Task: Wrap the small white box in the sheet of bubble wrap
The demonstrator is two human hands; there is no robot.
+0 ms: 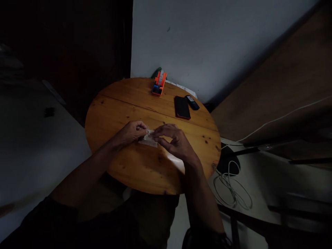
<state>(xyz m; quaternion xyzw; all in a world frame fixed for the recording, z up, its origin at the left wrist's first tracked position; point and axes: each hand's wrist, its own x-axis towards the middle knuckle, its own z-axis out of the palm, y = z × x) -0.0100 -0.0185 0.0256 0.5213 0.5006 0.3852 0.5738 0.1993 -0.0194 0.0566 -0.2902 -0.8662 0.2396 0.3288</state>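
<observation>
A small, whitish see-through plastic packet (148, 141) is between my hands, low over the round wooden table (129, 159). My left hand (132, 132) has its thumb and curled fingers pinched on the packet's left top edge. From the right, my right hand (176, 141) reaches in with its thumb and fingertips drawn together at the packet's right end. The light is dim, so what the packet contains, if anything, cannot be made out.
Toward the back of the table stands an orange tape dispenser (160, 83). A black notebook-like flat item (182, 107) lies right of it, beside a dark handset or remote (192, 102). Coiled pale cable (230, 186) lies on the floor at right. A wall (207, 41) rises behind.
</observation>
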